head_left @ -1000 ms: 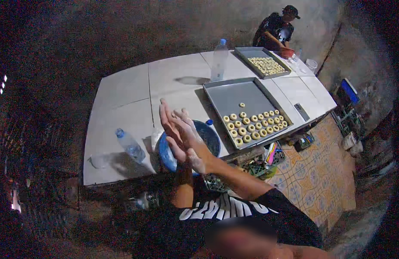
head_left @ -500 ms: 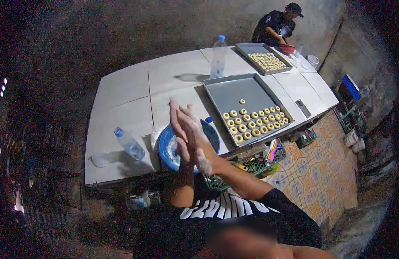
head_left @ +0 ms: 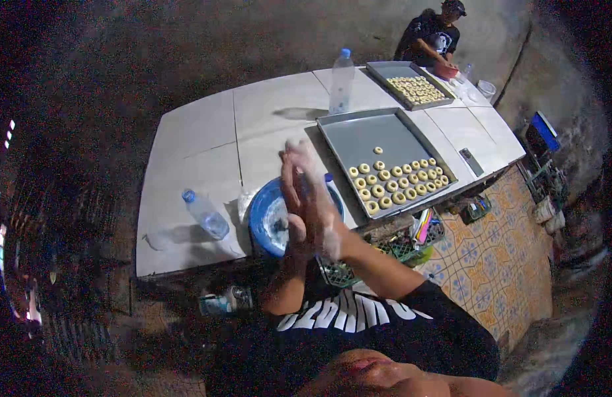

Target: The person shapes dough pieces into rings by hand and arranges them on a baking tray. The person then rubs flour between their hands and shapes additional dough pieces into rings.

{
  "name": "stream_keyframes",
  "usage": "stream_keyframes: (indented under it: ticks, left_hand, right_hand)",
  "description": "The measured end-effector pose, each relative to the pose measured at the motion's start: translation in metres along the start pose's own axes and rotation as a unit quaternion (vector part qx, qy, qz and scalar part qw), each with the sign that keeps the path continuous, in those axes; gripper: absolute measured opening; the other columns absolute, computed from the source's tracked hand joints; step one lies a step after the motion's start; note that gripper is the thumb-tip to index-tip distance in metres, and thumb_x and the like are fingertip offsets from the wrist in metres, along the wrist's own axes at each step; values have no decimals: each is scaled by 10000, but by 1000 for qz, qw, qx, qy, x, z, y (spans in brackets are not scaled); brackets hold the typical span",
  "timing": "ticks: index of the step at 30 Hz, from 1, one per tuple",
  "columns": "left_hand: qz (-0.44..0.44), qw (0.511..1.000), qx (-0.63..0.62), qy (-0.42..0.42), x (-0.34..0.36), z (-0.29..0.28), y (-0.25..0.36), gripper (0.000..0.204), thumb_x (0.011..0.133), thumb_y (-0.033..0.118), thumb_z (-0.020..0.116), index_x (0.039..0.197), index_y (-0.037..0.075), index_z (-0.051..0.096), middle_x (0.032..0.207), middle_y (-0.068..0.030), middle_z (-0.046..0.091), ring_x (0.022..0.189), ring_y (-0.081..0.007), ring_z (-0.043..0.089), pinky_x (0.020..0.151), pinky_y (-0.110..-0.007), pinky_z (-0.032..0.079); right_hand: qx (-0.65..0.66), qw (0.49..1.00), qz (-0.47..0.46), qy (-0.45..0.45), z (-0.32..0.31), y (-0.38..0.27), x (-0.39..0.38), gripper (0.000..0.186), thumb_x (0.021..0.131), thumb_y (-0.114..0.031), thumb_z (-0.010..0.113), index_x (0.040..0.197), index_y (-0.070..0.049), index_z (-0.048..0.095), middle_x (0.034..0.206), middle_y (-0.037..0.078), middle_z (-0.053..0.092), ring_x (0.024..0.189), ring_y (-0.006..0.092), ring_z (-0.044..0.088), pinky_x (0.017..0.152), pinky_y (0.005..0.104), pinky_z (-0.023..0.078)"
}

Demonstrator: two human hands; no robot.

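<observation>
My left hand (head_left: 291,192) and my right hand (head_left: 321,212) are pressed palm to palm, fingers long and dusted white, above a blue bowl (head_left: 263,218) with white powder inside. Whatever may lie between the palms is hidden, and the right hand is smeared by motion. Right of the bowl, a large metal tray (head_left: 365,135) holds rows of pale dough rings (head_left: 398,197) in its lower part. A dark blue cap (head_left: 328,177) shows behind my fingers, and a plastic bottle (head_left: 203,215) stands left of the bowl.
On the tiled table (head_left: 187,132) are a tall bottle (head_left: 340,89), a phone (head_left: 470,161) and a second filled tray (head_left: 383,69). At its far end a person (head_left: 428,40) bends over a red bowl (head_left: 446,70). Crates (head_left: 339,270) sit under the near edge.
My joined hands have shifted slightly right and now point more upright, still pressed together. The table and everything on it appear a little higher and further right in the view.
</observation>
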State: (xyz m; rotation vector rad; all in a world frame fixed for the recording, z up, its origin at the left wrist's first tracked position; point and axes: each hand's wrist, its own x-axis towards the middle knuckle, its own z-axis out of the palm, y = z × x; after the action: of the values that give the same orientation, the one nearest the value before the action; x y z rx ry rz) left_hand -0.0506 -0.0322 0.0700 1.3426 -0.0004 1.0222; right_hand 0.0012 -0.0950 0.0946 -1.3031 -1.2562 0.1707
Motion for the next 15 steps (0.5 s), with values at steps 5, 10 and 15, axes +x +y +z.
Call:
stream_keyframes:
  ticks: [5,10,15]
  left_hand:
    - [139,981,-83,-106,4,6,-19,1110,874,852,281,1605,50,50,1675,-197,-22,1547,-354,5,1228,-535,-6]
    - [100,991,-80,-35,14,9,-25,1032,934,777,226,1591,1,53,1672,-203,18,1547,-314,51,1237,-509,27]
    - [20,969,-227,-93,0,16,-23,1059,912,771,361,1604,43,23,1676,-173,58,1548,-282,78,1244,-471,38]
  right_hand:
    - [-95,994,-52,31,-22,23,9,990,923,-765,262,1553,-2,242,1634,278,130,1525,467,30,1206,583,39]
    - [-56,991,-118,10,-2,28,-16,983,920,-775,254,1565,-34,250,1638,259,135,1525,472,10,1200,597,92]
    - [-147,981,-113,55,-34,22,11,983,913,-791,248,1560,-52,260,1631,269,151,1526,467,29,1198,597,63]
